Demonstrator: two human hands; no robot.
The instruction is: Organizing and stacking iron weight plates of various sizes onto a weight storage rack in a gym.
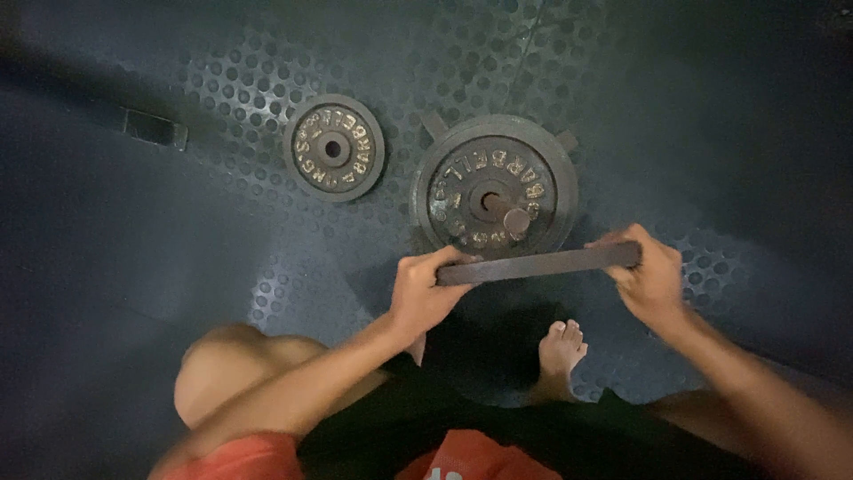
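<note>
Both of my hands hold a dark round weight plate [533,264] seen edge-on, just above the floor. My left hand [425,289] grips its left rim and my right hand [649,276] grips its right rim. Right behind it a larger iron weight plate [444,191] lies flat on a bar stub [516,220] that pokes up through its centre hole. A smaller weight plate [335,148] lies flat on the floor to the left.
The floor is dark rubber matting with raised round studs [267,293]. My bare foot [562,348] stands below the held plate and my knee [222,369] is bent at lower left. A small dark block [155,129] lies at far left.
</note>
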